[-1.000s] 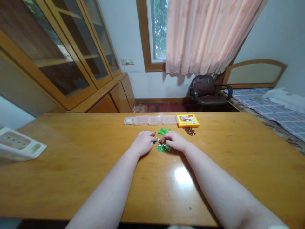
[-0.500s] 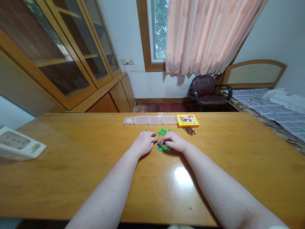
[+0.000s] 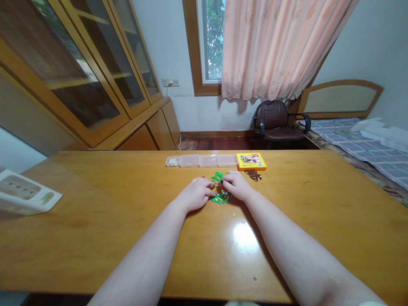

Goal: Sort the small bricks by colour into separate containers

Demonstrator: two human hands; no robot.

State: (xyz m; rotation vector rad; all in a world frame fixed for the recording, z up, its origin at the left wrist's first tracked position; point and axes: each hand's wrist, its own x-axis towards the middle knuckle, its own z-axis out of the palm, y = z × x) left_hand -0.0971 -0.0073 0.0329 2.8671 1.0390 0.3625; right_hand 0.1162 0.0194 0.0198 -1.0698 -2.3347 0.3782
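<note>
On the table, a mixed pile of small green, blue and yellow plastic pieces (image 3: 222,198) lies between my hands. Just beyond it is a smaller group of green pieces (image 3: 217,176). My left hand (image 3: 198,193) rests at the left of the mixed pile, fingers apart, with a fingertip at the pile's edge. Curled above the pile's right side is my right hand (image 3: 236,185), its fingertips drawn together near the green group. A dark spot shows at those fingertips, too small to name. Brown pieces (image 3: 254,175) form a separate heap to the right.
A yellow box (image 3: 251,162) stands behind the brown heap. Left of it runs a row of clear plastic trays (image 3: 208,160). A white box-like object (image 3: 27,193) sits at the table's left edge. A brown armchair (image 3: 272,119) is beyond the wooden table (image 3: 95,238).
My right hand has lifted off the mixed pile and moved slightly away from me and to the right. My left hand's fingers have shifted right, toward the pile.
</note>
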